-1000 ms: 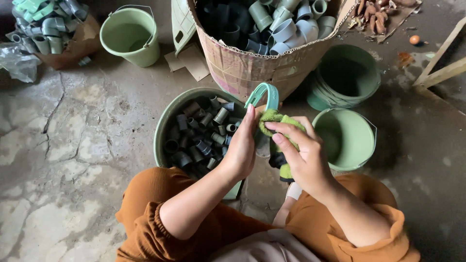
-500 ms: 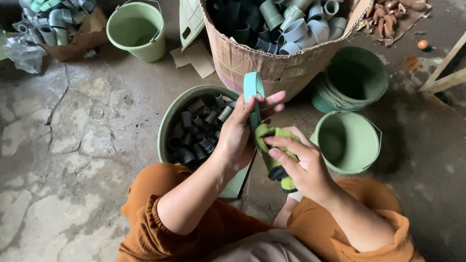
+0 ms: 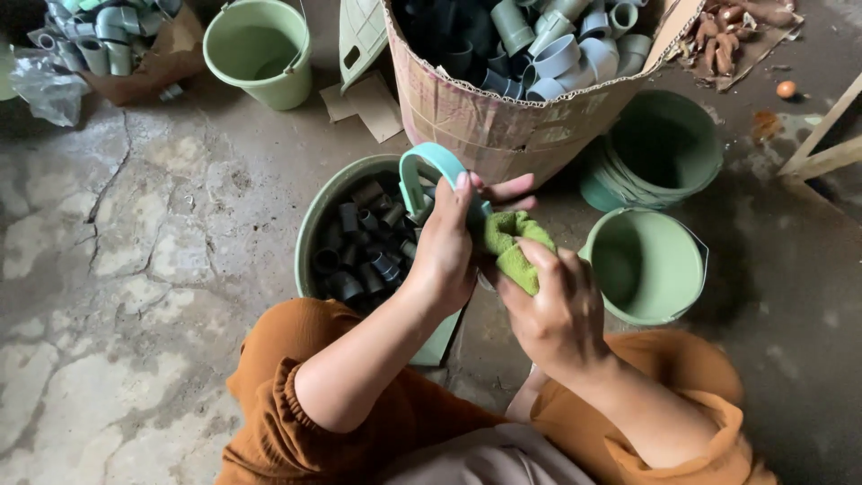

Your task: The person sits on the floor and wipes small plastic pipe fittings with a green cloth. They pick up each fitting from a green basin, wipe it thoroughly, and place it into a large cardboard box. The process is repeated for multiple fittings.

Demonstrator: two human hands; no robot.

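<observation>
Seen from above, a seated person in orange sleeves works over a cracked concrete floor (image 3: 135, 269). Nearest, both forearms reach away from the body and meet at the middle of the scene. The left hand (image 3: 446, 247) is closed around a teal ring-shaped plastic fitting (image 3: 429, 169), fingers wrapped over its near right side. The ring stands on edge, its curved top pointing to the far left and its long axis running from near right to far left; it sits just above the rim of a green basin (image 3: 310, 235). The right hand (image 3: 549, 305), wrist bent and knuckles up, is clamped on a folded yellow-green cloth (image 3: 508, 242) and presses it against the near end of the fitting, touching the left hand. The lower part of the fitting is hidden behind the left hand and the cloth, so its full shape cannot be made out.

The basin, just beyond the left forearm, holds dark grey pipe pieces (image 3: 364, 247). To the right stands a pale green bucket (image 3: 648, 265), with a stack of darker green buckets (image 3: 660, 148) beyond it. Farther off, a cardboard-walled bin (image 3: 485, 112) is heaped with grey-blue pipe elbows, its top cut off by the frame. At the far left stand another green bucket (image 3: 260, 49) and a box of fittings (image 3: 108, 40)
</observation>
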